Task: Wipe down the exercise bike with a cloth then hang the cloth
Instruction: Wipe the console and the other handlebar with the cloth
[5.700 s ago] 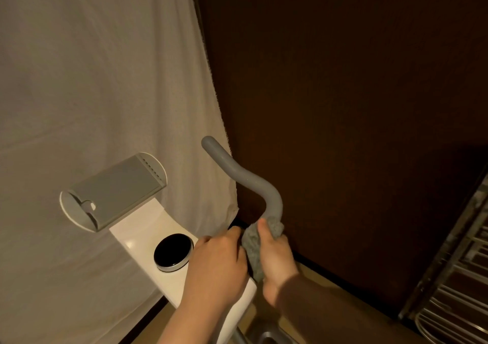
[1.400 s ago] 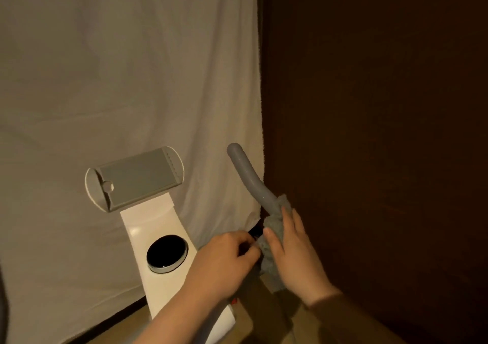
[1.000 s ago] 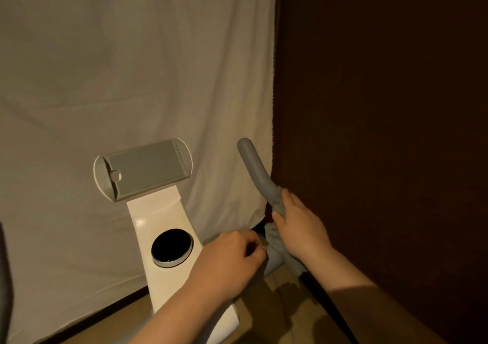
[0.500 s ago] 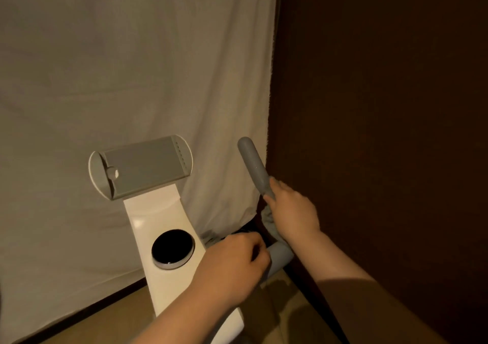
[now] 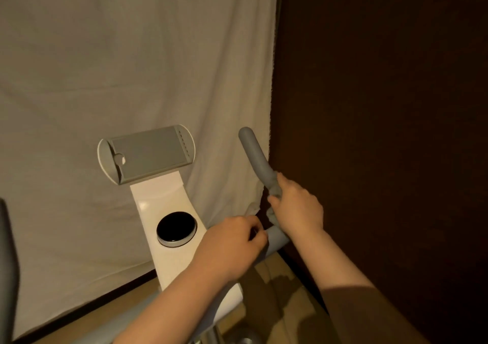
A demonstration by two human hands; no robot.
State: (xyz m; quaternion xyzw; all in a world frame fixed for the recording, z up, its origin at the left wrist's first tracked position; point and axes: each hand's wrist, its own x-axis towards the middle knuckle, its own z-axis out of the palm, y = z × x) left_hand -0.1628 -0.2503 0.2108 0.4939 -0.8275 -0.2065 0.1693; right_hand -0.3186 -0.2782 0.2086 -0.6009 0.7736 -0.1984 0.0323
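Note:
The exercise bike's white console column (image 5: 169,201) rises at centre, with a round black dial (image 5: 176,228) and a grey device holder (image 5: 148,154) on top. Its grey right handlebar (image 5: 255,156) curves upward. My right hand (image 5: 297,207) grips a grey cloth (image 5: 274,191) wrapped around the handlebar's bend; most of the cloth is hidden under the hand. My left hand (image 5: 232,248) is curled around the lower part of the handlebar (image 5: 276,238) beside the column.
A pale fabric sheet (image 5: 132,66) hangs behind the bike. A dark brown wall (image 5: 383,106) stands close on the right of the handlebar. The left handlebar (image 5: 6,264) shows at the left edge. Tan floor (image 5: 277,285) lies below.
My right hand has slid the cloth up the handlebar from its lower bend. My left hand stayed at the handlebar's base. The view has shifted slightly.

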